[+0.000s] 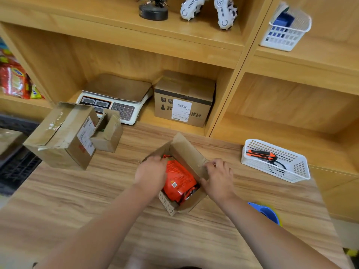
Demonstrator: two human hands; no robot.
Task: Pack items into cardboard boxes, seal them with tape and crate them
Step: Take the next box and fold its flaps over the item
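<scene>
left hand (150,172): fingers curled over box (182,148) edge | right hand (219,177): pinching its flap | forearms extended forward

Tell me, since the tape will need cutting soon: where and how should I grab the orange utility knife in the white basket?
Grip the orange utility knife across the middle of its handle, coming straight down from above. It lies flat in the white basket, whose walls probably block a sideways reach; fingers fit either side of its slim body.
</scene>
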